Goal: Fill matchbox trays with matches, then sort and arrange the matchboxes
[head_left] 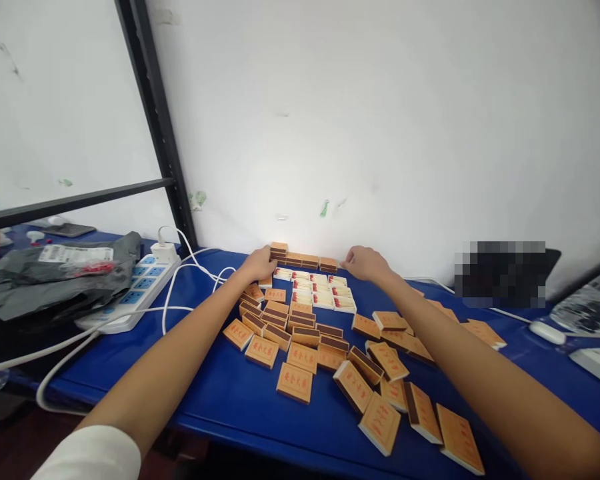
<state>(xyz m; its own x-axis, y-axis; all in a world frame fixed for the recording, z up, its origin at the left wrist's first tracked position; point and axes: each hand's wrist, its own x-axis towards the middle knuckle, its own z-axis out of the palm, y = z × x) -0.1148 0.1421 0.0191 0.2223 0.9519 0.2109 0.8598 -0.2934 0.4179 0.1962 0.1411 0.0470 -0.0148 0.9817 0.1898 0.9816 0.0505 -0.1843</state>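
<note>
Both my arms reach far across a blue table (220, 393) to a row of orange matchboxes (303, 259) standing against the white wall. My left hand (257, 265) is closed on the row's left end, where two boxes are stacked (279, 251). My right hand (364, 263) is closed at the row's right end, fingers touching the last box (329, 264). In front of the row lie white-faced boxes (316, 291) in a neat grid. Several loose orange matchboxes (300, 357) are scattered nearer to me.
A white power strip (137, 291) with plug and white cables (180, 293) lies at the left, beside a grey plastic bag (55, 277). A black metal frame (153, 113) stands at the left. A white mouse (547, 331) and dark objects sit at the right.
</note>
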